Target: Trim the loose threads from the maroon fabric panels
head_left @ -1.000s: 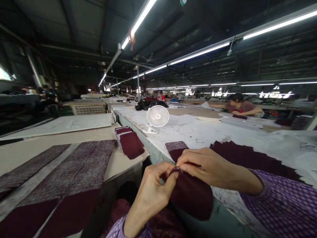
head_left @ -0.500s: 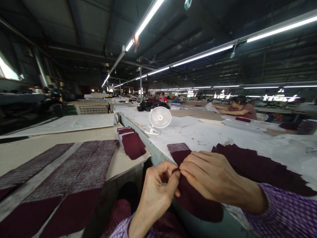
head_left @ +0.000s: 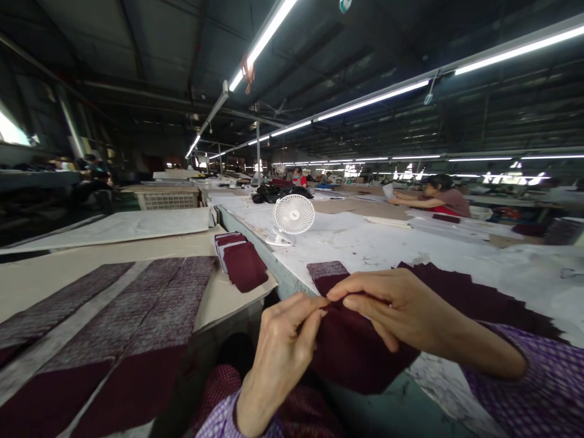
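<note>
My left hand point(head_left: 285, 347) is closed, thumb and forefinger pinching the upper edge of a maroon fabric piece point(head_left: 356, 359). This piece hangs down over the near table edge in front of my lap. Against the left fingertips rests the forefinger of my right hand point(head_left: 401, 304), its thumb bent close to the same fabric edge; the right fingers partly hide the cloth they grip. Just behind both hands lies a fabric piece with a mottled grey end point(head_left: 327, 268) on the white-covered table point(head_left: 356, 243).
Overlapping maroon pieces point(head_left: 479, 298) fan out at right. A small white fan point(head_left: 294, 214) stands ahead. On the left surface lie mottled maroon panels point(head_left: 159, 304) and a small fabric stack point(head_left: 246, 266). A co-worker point(head_left: 449, 198) leans over the table at far right.
My right hand has shifted slightly right, its forefinger and thumb now less tightly together. The fabric hangs more spread below. My left hand keeps its pinch, a little higher and further left.
</note>
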Demonstrator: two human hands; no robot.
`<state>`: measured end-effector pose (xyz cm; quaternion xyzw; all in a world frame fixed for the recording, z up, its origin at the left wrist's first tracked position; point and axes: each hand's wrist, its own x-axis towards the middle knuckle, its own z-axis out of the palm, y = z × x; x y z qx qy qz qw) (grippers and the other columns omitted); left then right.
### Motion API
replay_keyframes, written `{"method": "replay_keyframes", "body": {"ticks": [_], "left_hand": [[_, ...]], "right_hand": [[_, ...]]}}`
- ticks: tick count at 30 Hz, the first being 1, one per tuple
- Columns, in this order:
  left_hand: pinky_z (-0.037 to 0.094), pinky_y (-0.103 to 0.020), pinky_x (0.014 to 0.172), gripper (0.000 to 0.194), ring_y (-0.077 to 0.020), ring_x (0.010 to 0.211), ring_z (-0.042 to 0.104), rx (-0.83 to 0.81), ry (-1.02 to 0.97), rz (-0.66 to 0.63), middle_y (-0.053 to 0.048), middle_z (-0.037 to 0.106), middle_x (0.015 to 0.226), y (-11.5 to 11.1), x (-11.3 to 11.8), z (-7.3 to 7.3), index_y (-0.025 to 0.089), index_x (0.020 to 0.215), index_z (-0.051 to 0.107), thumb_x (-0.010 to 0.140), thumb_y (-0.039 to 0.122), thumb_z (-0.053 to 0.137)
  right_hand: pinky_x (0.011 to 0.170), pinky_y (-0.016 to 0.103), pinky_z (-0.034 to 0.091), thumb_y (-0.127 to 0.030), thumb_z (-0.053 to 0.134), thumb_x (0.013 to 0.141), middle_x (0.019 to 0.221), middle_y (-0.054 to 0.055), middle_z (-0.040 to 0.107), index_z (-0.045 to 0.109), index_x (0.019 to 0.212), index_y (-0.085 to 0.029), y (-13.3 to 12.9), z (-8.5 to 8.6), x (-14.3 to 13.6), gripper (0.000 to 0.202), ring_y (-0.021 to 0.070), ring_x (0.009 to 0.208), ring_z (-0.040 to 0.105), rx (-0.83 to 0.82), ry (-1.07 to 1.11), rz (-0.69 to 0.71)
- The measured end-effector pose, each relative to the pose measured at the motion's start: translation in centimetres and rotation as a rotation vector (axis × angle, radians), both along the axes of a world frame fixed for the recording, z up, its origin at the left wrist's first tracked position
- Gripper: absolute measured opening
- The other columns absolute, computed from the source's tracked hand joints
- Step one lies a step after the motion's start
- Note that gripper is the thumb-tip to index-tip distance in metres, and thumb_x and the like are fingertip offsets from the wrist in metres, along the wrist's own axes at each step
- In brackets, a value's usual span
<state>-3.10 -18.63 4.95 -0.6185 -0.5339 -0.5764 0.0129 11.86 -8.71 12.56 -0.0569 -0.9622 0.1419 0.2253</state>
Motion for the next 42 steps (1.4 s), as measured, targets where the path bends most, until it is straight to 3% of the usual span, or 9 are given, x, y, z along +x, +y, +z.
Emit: {"method": "replay_keyframes", "body": {"ticks": [2,4,8,16,20,25,37,42], "left_hand": [[0.042,-0.018,0.05,0.021,-0.0064,0.046,0.051,0.034,-0.027,0.015,-0.001,0.064,0.074,0.0,0.2,0.0,0.019,0.092,0.068,0.087,0.015,0.048],[0.042,-0.018,0.048,0.021,-0.0052,0.045,0.051,0.062,-0.024,0.041,-0.002,0.065,0.078,-0.1,0.5,0.0,0.019,0.094,0.068,0.087,0.014,0.048],[0.045,-0.015,0.05,0.018,-0.005,0.049,0.056,0.1,-0.023,0.007,0.0,0.062,0.072,-0.2,1.1,-0.1,0.018,0.093,0.066,0.087,0.012,0.05],[0.054,-0.016,0.057,0.01,-0.0091,0.059,0.065,0.022,-0.277,-0.149,0.0,0.068,0.071,-0.3,0.6,-0.1,0.017,0.088,0.065,0.086,0.017,0.054],[0.055,-0.019,0.06,0.01,-0.0107,0.062,0.066,0.0,-0.336,-0.167,-0.001,0.069,0.072,-0.5,0.4,0.0,0.016,0.088,0.064,0.086,0.018,0.054],[0.056,-0.021,0.059,0.009,-0.012,0.062,0.066,-0.01,-0.369,-0.168,-0.002,0.069,0.072,-0.6,0.6,-0.2,0.015,0.086,0.062,0.086,0.02,0.054],[0.057,-0.025,0.06,0.014,-0.0143,0.063,0.066,-0.037,-0.407,-0.207,-0.007,0.07,0.075,-1.2,0.9,0.3,0.012,0.084,0.062,0.086,0.022,0.053],[0.056,-0.025,0.058,0.012,-0.0142,0.061,0.066,-0.004,-0.428,-0.218,-0.007,0.07,0.073,-1.2,1.0,0.4,0.012,0.082,0.06,0.086,0.021,0.053]], "right_hand": [[0.036,0.014,0.037,-0.021,0.039,0.093,0.039,-0.008,0.052,0.063,0.099,-0.017,-0.5,0.1,0.2,0.024,0.006,0.03,0.048,-0.202,-0.046,-0.033],[0.037,0.014,0.04,-0.022,0.039,0.093,0.045,-0.006,0.059,0.064,0.098,-0.017,-0.9,0.0,0.2,0.026,0.0067,0.035,0.053,-0.289,-0.048,-0.039],[0.044,0.014,0.046,-0.019,0.044,0.09,0.068,0.0,0.068,0.066,0.091,-0.016,-1.0,-0.2,0.0,0.022,0.0065,0.047,0.06,-0.249,0.016,-0.063],[0.05,0.013,0.049,-0.019,0.046,0.088,0.071,0.002,0.066,0.067,0.079,-0.015,-1.3,0.3,-0.3,0.024,0.0067,0.054,0.062,-0.304,-0.021,-0.066],[0.052,0.013,0.049,-0.02,0.046,0.088,0.072,0.003,0.066,0.069,0.079,-0.014,-1.5,0.3,-0.4,0.025,0.0071,0.057,0.062,-0.317,-0.034,-0.066],[0.052,0.013,0.047,-0.019,0.048,0.087,0.071,0.002,0.066,0.07,0.079,-0.015,-1.5,0.0,-0.5,0.023,0.0068,0.058,0.06,-0.27,-0.006,-0.059],[0.055,0.016,0.043,-0.015,0.049,0.086,0.067,0.0,0.063,0.067,0.075,-0.017,-1.8,-0.7,-0.4,0.022,0.0074,0.06,0.057,0.013,0.133,-0.095],[0.054,0.015,0.042,-0.013,0.052,0.083,0.067,-0.001,0.064,0.065,0.072,-0.017,-2.0,-0.6,-0.6,0.018,0.0065,0.059,0.056,-0.042,0.15,-0.076]]}}
